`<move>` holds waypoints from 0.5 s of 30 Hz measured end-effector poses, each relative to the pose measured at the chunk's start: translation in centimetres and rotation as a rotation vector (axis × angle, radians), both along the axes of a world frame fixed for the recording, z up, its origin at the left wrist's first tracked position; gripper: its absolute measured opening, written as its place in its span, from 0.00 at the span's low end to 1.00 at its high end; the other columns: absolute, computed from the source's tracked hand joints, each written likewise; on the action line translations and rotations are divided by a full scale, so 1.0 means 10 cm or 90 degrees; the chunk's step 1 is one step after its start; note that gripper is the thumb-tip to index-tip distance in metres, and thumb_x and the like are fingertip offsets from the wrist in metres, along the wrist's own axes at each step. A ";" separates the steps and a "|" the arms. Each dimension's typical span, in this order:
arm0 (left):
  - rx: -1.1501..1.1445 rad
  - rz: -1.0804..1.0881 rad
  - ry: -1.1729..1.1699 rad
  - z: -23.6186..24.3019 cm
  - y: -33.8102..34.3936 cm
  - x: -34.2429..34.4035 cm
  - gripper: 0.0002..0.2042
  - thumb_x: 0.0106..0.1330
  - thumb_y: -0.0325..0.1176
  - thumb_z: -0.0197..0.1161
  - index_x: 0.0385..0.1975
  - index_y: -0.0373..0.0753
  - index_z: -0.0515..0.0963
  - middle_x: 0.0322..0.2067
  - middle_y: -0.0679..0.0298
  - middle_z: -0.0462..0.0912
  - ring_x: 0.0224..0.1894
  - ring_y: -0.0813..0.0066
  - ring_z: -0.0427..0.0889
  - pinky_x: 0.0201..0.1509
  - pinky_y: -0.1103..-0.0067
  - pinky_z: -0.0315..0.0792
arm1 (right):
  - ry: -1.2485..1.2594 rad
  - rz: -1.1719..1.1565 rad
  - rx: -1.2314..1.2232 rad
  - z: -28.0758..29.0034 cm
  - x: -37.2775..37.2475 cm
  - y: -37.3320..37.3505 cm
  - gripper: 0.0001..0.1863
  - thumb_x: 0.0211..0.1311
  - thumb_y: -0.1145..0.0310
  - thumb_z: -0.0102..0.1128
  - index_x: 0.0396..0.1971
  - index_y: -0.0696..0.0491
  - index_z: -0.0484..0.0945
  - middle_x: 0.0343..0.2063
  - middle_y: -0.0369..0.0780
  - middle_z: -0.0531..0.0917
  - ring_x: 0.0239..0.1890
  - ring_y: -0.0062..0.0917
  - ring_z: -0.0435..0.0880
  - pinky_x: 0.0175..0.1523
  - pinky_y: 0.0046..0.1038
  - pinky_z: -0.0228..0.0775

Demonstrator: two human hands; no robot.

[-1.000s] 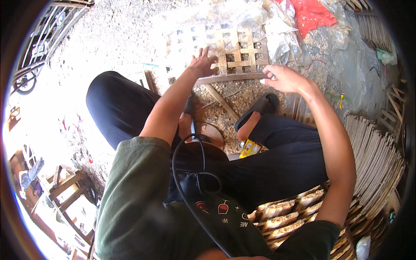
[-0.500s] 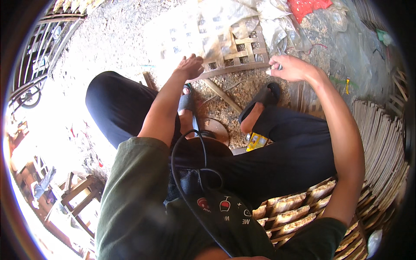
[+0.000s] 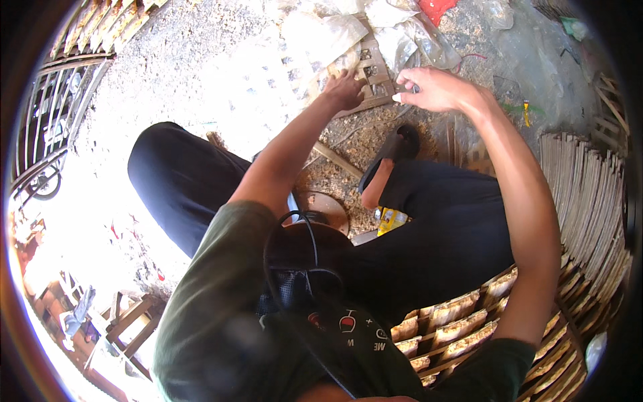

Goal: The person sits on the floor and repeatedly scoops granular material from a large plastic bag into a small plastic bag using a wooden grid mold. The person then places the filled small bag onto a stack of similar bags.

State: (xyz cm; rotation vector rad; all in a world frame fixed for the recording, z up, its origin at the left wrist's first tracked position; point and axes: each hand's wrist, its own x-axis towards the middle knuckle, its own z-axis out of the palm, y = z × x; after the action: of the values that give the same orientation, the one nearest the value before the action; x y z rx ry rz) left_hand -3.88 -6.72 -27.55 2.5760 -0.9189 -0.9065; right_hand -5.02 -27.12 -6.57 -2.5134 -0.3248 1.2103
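My left hand (image 3: 344, 91) is over the slatted wooden lattice panel (image 3: 375, 61) on the ground, its fingers slightly apart and bent down toward the slats. I see nothing held in it, though glare washes out the panel there. Just beyond the panel's right edge, my right hand (image 3: 439, 90) is raised with its fingers curled. A small dark, shiny thing (image 3: 415, 88) shows between those fingers, too small to name. A white tip (image 3: 396, 98) covers or sits at the thumb's end. Crumpled clear plastic sheeting (image 3: 328, 37) lies across the panel's far part.
A wooden stick (image 3: 338, 159) and a round disc (image 3: 328, 206) lie between my legs, near a yellow packet (image 3: 390, 220). Stacked thin slats (image 3: 583, 194) stand at right; rows of pale-edged pieces (image 3: 455, 328) sit behind my right thigh. A red sheet (image 3: 439, 9) lies at the far side.
My left hand has moved right and farther out along the lattice panel, closer to my right hand. The right hand keeps its curled grip. The whole view has shifted slightly.
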 end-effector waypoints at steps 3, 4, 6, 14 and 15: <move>0.003 0.154 -0.026 -0.20 -0.33 0.10 0.25 0.72 0.48 0.53 0.67 0.49 0.70 0.76 0.47 0.45 0.77 0.46 0.48 0.73 0.43 0.54 | -0.012 -0.020 0.031 0.03 -0.04 -0.11 0.25 0.69 0.56 0.60 0.58 0.58 0.74 0.52 0.51 0.82 0.54 0.43 0.82 0.59 0.38 0.73; 0.046 0.183 -0.002 -0.26 -0.38 0.15 0.26 0.73 0.48 0.51 0.70 0.52 0.66 0.76 0.48 0.45 0.74 0.39 0.52 0.74 0.41 0.47 | -0.034 -0.029 0.025 0.01 -0.08 -0.15 0.27 0.68 0.53 0.60 0.57 0.59 0.75 0.52 0.54 0.82 0.54 0.44 0.82 0.59 0.39 0.73; 0.026 0.261 -0.013 -0.46 -0.32 0.20 0.26 0.73 0.47 0.51 0.70 0.49 0.66 0.75 0.49 0.47 0.74 0.41 0.53 0.73 0.41 0.49 | -0.012 -0.032 0.024 0.02 -0.07 -0.18 0.27 0.68 0.53 0.60 0.57 0.59 0.75 0.52 0.54 0.82 0.54 0.44 0.82 0.59 0.39 0.73; -0.130 0.054 -0.094 -0.33 0.18 0.03 0.15 0.70 0.41 0.54 0.52 0.42 0.75 0.54 0.64 0.76 0.63 0.63 0.69 0.61 0.55 0.65 | 0.005 -0.030 0.018 0.06 -0.05 -0.24 0.27 0.69 0.53 0.59 0.58 0.58 0.74 0.54 0.52 0.81 0.57 0.44 0.80 0.61 0.39 0.71; -0.175 0.003 -0.112 -0.31 0.24 0.00 0.12 0.69 0.39 0.57 0.48 0.44 0.76 0.51 0.65 0.78 0.60 0.64 0.72 0.57 0.58 0.68 | 0.007 -0.027 0.007 0.08 -0.01 -0.21 0.27 0.70 0.53 0.59 0.59 0.57 0.74 0.55 0.51 0.81 0.58 0.43 0.80 0.62 0.38 0.71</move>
State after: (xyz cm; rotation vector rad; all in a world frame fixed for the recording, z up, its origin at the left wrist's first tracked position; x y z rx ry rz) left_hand -3.92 -4.30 -30.66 2.4456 -1.0049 -0.5149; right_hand -5.15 -29.22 -5.81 -2.4907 -0.2733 1.2018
